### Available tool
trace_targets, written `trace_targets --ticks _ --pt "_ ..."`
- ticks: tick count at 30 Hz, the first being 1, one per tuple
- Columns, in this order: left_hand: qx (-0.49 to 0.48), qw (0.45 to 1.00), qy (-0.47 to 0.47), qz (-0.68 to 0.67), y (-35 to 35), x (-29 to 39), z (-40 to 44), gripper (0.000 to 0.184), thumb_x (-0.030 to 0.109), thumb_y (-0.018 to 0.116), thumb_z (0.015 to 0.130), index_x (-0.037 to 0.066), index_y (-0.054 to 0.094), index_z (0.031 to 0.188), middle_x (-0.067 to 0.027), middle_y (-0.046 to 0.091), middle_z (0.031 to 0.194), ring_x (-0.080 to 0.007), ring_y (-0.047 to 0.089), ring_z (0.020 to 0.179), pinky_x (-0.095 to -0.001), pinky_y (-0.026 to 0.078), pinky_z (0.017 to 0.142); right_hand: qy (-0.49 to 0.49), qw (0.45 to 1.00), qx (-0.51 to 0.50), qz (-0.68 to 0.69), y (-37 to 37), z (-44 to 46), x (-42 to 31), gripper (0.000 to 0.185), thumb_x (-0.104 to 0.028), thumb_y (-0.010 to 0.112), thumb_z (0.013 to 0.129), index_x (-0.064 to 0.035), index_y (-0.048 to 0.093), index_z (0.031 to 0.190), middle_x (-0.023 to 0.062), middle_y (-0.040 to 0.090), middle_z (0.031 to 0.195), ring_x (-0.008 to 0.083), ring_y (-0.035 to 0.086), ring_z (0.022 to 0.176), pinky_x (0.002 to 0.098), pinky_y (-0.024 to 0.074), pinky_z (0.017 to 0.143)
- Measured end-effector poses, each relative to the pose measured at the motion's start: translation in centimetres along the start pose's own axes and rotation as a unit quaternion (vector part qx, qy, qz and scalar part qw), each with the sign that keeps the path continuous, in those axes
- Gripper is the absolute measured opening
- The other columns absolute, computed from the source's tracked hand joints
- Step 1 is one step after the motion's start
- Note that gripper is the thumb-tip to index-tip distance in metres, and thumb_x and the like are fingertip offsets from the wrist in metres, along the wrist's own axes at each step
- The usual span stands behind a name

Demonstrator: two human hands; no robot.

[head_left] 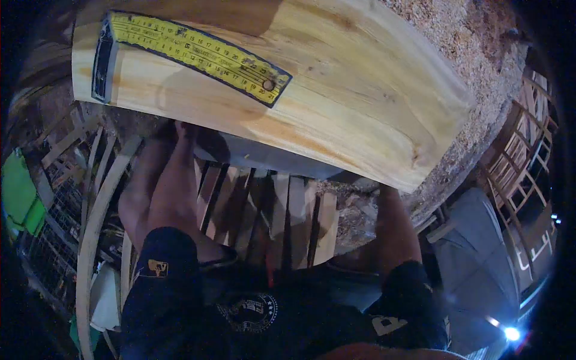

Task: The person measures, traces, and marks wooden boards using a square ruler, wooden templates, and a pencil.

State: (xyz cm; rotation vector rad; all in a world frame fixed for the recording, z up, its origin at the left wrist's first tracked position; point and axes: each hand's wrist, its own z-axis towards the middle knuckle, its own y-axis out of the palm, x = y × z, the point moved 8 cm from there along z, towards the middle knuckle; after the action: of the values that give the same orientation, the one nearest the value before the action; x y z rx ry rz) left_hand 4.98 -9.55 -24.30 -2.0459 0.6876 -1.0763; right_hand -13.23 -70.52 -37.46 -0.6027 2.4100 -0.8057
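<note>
A broad pale wooden board (360, 102) with curved grain spans the upper view. On its left part lies a yellow try square (198, 54) with printed scales, its dark stock (103, 66) at the board's left end. My left forearm (177, 180) reaches up to the board's lower edge, where my left hand (185, 129) shows only as a dim part in shadow. My right forearm (397, 225) rises to the lower edge near the right corner; the board hides my right hand. The fingers of both hands are not visible, so their grip is unclear.
Sawdust (480, 60) covers the ground beyond the board. Wooden strips (288, 210) lie below it, with a long curved strip (93, 240) at left. Around these are a green item (23, 192), a grey sheet (474, 258) and a wooden lattice (522, 168). A bright light (512, 333) shines at lower right.
</note>
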Motion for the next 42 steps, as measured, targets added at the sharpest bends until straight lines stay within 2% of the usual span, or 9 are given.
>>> trace_targets --ticks 5,8,13,19,28,35,42 --pt "-0.004 0.999 0.025 0.023 0.4 1.4 0.6 0.03 0.029 0.069 0.088 0.004 0.076 0.102 -0.016 0.073 0.104 -0.0266 0.069 0.099 -0.0379 0.052 0.088 -0.013 1.0 -0.001 -0.002 -0.9 1.7 -1.2 0.058 -0.056 0.062 0.09 -0.0024 0.067 0.111 0.0178 0.069 0.103 0.0307 0.062 0.096 0.0442 0.0482 0.088" --pt "-0.02 0.997 0.073 0.022 0.1 5.0 -2.6 0.03 0.029 0.069 0.087 0.004 0.076 0.102 -0.0161 0.073 0.104 -0.0267 0.069 0.099 -0.038 0.052 0.088 -0.01 1.0 -0.011 -0.004 0.5 -0.1 -1.4 0.058 -0.056 0.062 0.091 -0.0027 0.067 0.113 0.0179 0.069 0.104 0.0311 0.062 0.097 0.0443 0.0482 0.089" --pt "-0.13 0.983 0.123 0.043 3.1 10.1 -9.0 0.029 0.029 0.069 0.087 0.004 0.076 0.102 -0.0162 0.073 0.104 -0.0269 0.069 0.099 -0.0382 0.052 0.088 -0.004 1.0 -0.027 -0.005 2.2 -2.4 -2.0 0.058 -0.055 0.063 0.091 -0.0032 0.066 0.115 0.0183 0.068 0.106 0.0318 0.062 0.099 0.0445 0.0482 0.09" --pt "-0.153 0.978 0.121 0.074 5.0 9.6 -8.1 0.029 0.028 0.069 0.087 0.004 0.076 0.102 -0.0164 0.073 0.104 -0.0272 0.069 0.099 -0.0384 0.052 0.088 -0.003 0.999 -0.046 0.009 4.8 -3.8 -2.9 0.057 -0.055 0.063 0.091 -0.0037 0.065 0.117 0.0186 0.068 0.108 0.0326 0.062 0.101 0.0448 0.0481 0.092" --pt "-0.168 0.976 0.125 0.053 3.1 9.1 -8.1 0.029 0.028 0.069 0.087 0.004 0.076 0.101 -0.0166 0.073 0.104 -0.0276 0.069 0.098 -0.0388 0.052 0.088 0.016 0.999 -0.046 0.024 11.0 -5.5 -6.9 0.057 -0.053 0.063 0.091 -0.0046 0.063 0.121 0.0192 0.068 0.111 0.0338 0.062 0.104 0.0452 0.048 0.094" --pt "-0.209 0.968 0.133 0.043 0.7 8.7 -9.3 0.028 0.027 0.068 0.087 0.004 0.076 0.101 -0.0168 0.073 0.103 -0.0278 0.069 0.098 -0.039 0.052 0.087 0.048 0.999 -0.027 -0.002 9.0 -5.5 -7.9 0.058 -0.053 0.064 0.091 -0.0053 0.062 0.124 0.0196 0.067 0.114 0.0347 0.062 0.107 0.0455 0.048 0.096" --pt "-0.213 0.964 0.151 0.051 2.4 10.0 -8.3 0.028 0.027 0.068 0.087 0.004 0.076 0.101 -0.0169 0.073 0.103 -0.0281 0.069 0.098 -0.0393 0.053 0.087 -0.007 0.996 -0.036 -0.086 4.0 0.2 -10.6 0.058 -0.052 0.064 0.091 -0.0059 0.061 0.127 0.0201 0.067 0.117 0.0357 0.062 0.11 0.0457 0.0479 0.097"
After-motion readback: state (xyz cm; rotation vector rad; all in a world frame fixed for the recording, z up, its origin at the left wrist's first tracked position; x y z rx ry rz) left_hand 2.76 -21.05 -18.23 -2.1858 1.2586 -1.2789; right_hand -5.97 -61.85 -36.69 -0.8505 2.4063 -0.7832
